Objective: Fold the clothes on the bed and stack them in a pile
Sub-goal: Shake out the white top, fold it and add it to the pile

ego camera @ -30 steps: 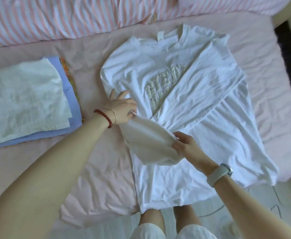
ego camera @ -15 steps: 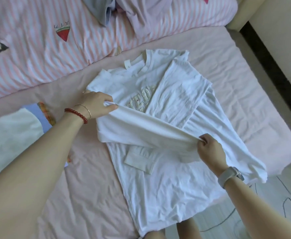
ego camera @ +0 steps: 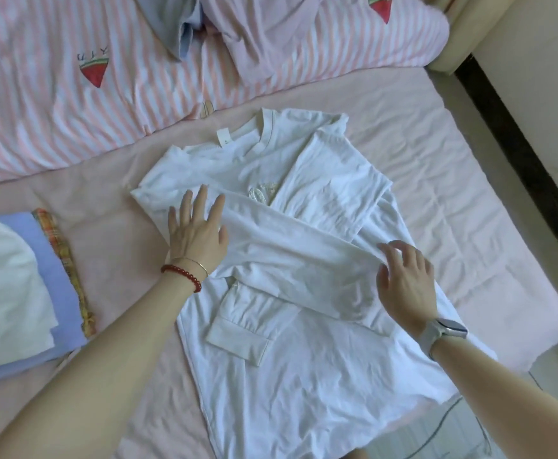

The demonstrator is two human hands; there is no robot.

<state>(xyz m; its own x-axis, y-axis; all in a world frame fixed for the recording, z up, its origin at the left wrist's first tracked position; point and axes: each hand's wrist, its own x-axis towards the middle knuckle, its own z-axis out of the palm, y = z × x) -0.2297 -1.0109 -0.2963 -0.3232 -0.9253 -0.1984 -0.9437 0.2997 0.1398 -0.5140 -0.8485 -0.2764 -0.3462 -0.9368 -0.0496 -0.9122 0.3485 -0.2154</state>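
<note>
Head view: white long-sleeved shirt [ego camera: 291, 376] lies flat on the bed [ego camera: 436, 167], collar away, hem toward the person; one sleeve crosses the chest from left to right. Left hand [ego camera: 196, 231] presses it flat-fingered at the shoulder; right hand [ego camera: 405, 279], released, fingers loosely bent, touches its far end. Count: one shirt in work, one pile [ego camera: 23, 293] to the left showing three layers, two hands.

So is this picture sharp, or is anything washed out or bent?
Head view: soft daylight, no harsh shadows; the white long-sleeved cotton shirt looks overexposed, its creases faint; the dark wall strip bows from the wide lens; both hands are fairly sharp.
</note>
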